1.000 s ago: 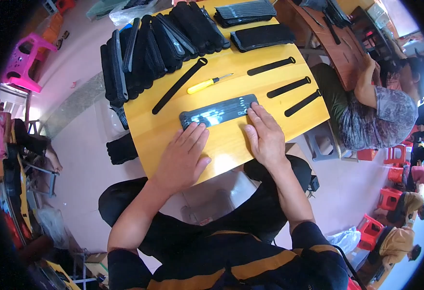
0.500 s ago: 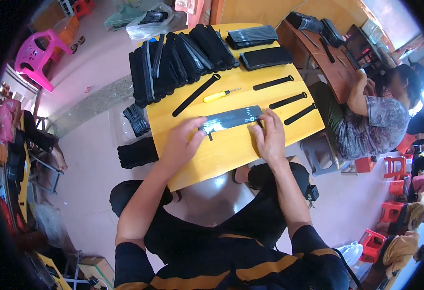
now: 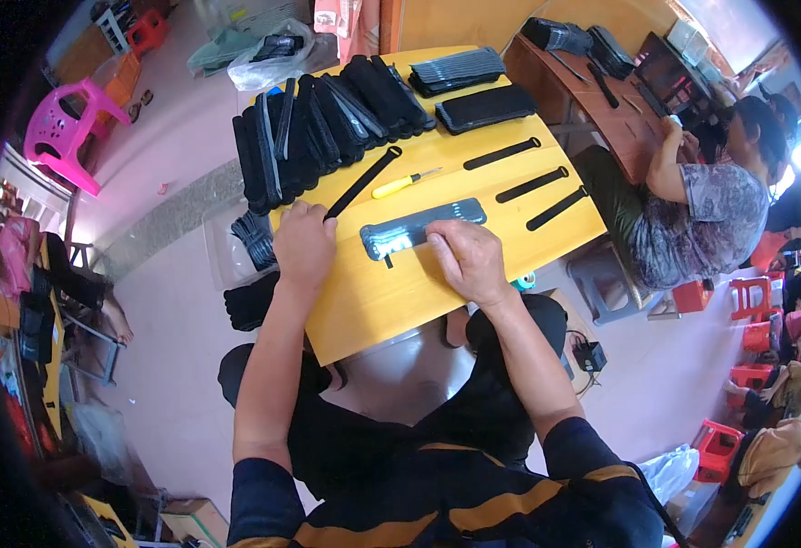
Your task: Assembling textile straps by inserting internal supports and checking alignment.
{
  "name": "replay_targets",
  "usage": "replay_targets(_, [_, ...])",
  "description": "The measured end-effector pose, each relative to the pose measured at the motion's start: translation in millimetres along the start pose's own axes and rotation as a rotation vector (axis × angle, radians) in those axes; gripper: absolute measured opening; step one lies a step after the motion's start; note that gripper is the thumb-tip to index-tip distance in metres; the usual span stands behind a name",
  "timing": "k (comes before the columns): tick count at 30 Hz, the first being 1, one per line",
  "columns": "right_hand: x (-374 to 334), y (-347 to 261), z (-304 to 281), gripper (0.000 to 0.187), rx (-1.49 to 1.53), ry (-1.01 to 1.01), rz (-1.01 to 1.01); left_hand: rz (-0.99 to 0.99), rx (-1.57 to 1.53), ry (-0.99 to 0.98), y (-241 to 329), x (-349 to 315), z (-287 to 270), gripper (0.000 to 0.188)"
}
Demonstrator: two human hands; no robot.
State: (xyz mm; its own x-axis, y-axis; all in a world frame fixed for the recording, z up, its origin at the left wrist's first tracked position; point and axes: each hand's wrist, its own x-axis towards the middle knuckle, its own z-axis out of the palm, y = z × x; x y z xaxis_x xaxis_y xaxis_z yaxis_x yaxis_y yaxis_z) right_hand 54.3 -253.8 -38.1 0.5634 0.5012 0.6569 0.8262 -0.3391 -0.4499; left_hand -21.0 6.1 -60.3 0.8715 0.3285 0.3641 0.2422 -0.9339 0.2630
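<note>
A glossy dark flat packet [image 3: 418, 226] lies on the yellow table [image 3: 355, 306] between my hands. A small black tab sticks out below it. My left hand [image 3: 304, 245] is closed at the table's left edge, its fingers by the lower end of a black strap [image 3: 361, 184]; what they hold, if anything, is hidden. My right hand [image 3: 471, 260] is curled into a fist beside the packet's lower right side; whatever is inside it does not show. Beyond the packet lies a screwdriver [image 3: 393, 187] with a yellow handle.
Bundles of black straps [image 3: 314, 128] crowd the table's far left. Two stacks sit at the far edge, one grey-topped [image 3: 457, 68], one black [image 3: 487, 108]. Three straps, including a middle one [image 3: 532, 184], lie at right. A co-worker [image 3: 711, 210] sits at a brown desk [image 3: 583, 100].
My left hand has let go of the packet and moved left towards the strap. My right hand has curled and come nearer. The packet's printed face no longer shows.
</note>
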Motion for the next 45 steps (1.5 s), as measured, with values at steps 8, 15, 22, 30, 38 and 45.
replay_targets(8, [1.2, -4.4, 2.9, 0.009, 0.080, -0.070, 0.040, 0.029, 0.107, 0.065, -4.6, 0.4, 2.3, 0.013])
replay_targets(15, [1.5, -7.4, 4.1, 0.016, 0.331, -0.164, 0.322, 0.043, -0.463, 0.250, 28.5, -8.6, -36.5, 0.006])
replay_targets(22, [11.4, -7.7, 12.4, 0.043, 1.225, -0.074, 0.734, -0.029, -0.881, -0.132, 73.0, -56.1, -24.0, 0.005])
replay_targets(30, [12.5, -5.0, -3.4, 0.026, 1.336, -0.133, 0.814, -0.218, -1.158, -0.359, 69.1, -49.6, -41.1, 0.014])
replay_targets(38, [5.4, -5.4, -11.8, 0.024, 0.867, -0.404, 0.575, -0.443, -1.351, -0.362, 51.1, -24.9, -59.3, 0.014])
replay_targets(45, [6.2, 7.0, -26.9, 0.017, 0.541, -0.542, 0.445, -0.469, -1.242, -0.463, 41.9, -31.9, -42.8, 0.014])
